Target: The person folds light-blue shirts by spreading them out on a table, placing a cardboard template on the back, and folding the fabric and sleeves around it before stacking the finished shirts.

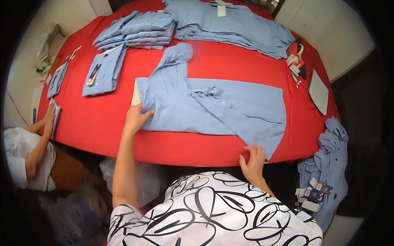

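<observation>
A light blue shirt [172, 98] lies partly folded on the red-covered table in front of me, one sleeve pointing away and the other slanting toward the near right edge. A cream board [136, 95] shows under its left edge. My left hand [138, 119] is closed on the shirt's left edge beside the board, thumb on top of the cloth. At the near edge of the table, my right hand [253, 163] has its fingers bent and the thumb apart. Its fingertips are by the cuff end of the slanting sleeve, with nothing seen held.
Stacks of folded shirts [143, 30] and flat shirts [234, 30] line the far side. A packed shirt [104, 71] lies left; tags [294, 67] and a white board [319, 92] lie right. More shirts [328, 168] hang low right. A co-worker [30, 153] works at left.
</observation>
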{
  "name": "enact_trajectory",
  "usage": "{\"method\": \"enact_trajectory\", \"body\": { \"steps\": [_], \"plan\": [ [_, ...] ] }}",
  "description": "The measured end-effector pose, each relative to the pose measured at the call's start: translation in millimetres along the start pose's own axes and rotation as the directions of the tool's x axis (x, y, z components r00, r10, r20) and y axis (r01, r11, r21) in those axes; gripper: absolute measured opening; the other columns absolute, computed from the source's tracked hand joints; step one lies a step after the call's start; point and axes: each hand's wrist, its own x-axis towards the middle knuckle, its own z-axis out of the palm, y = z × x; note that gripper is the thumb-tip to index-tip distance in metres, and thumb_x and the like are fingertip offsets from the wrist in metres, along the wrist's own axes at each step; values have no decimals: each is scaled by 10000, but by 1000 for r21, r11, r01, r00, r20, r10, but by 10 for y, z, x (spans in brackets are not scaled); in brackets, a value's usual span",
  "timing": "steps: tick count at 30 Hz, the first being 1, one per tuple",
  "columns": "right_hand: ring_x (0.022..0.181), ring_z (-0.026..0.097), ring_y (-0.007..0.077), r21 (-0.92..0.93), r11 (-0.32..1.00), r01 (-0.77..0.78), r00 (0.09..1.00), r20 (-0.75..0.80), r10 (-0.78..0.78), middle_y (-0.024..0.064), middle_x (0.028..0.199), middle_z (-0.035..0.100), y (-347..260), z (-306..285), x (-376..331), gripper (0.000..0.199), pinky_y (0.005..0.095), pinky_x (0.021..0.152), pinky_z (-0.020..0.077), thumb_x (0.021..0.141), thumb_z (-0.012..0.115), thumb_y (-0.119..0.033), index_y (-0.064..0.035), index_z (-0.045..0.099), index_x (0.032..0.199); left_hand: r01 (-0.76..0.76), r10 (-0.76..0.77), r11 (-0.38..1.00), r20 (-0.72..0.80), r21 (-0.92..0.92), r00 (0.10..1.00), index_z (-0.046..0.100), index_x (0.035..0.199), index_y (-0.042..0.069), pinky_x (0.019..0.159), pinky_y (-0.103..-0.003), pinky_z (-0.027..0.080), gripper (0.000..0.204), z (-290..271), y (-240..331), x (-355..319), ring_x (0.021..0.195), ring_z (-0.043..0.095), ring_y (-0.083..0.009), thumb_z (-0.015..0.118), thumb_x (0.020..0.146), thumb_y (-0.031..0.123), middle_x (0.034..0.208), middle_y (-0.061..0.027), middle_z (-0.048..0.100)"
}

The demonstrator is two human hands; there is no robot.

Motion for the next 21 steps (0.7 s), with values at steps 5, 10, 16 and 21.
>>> {"method": "enact_trajectory", "body": {
  "steps": [5, 10, 16, 21],
  "plan": [
    [1090, 470, 356, -176, 965, -194, 955, -257, 145, 147, 1086, 557, 720, 92, -198, 287, 473, 931, 342, 862, 643, -184, -84, 584, 1125, -33, 122, 925, -212, 379, 970, 586, 1067, -5, 861, -484, 425, 452, 283, 229, -27, 955, 560, -393, 775, 780, 289, 1000, -186, 627],
    [1100, 500, 346, -42, 940, -340, 869, -396, 297, 129, 1086, 597, 1297, -258, 791, 143, 484, 916, 375, 909, 601, -160, -48, 619, 997, -206, 311, 914, -276, 348, 910, 568, 1047, -10, 767, -465, 447, 248, 390, 135, 40, 869, 573, -386, 669, 888, 151, 923, -193, 619],
    [1048, 530, 325, -223, 930, -294, 901, -388, 192, 116, 997, 597, 1843, -70, 2230, 219, 488, 862, 410, 884, 672, -274, -77, 624, 966, -96, 173, 978, -464, 184, 869, 555, 1052, -1, 603, -481, 462, 164, 494, -61, 281, 688, 603, -431, 600, 951, 120, 828, -242, 628],
    [1054, 518, 331, -187, 914, -361, 865, -434, 253, 102, 1040, 573, 2134, 214, 2480, 328, 471, 903, 387, 830, 730, -361, -107, 601, 993, -85, 191, 958, -387, 275, 902, 574, 1040, 25, 655, -429, 469, 219, 371, 55, 271, 714, 576, -360, 671, 900, 162, 858, -166, 615]
  ]
}}
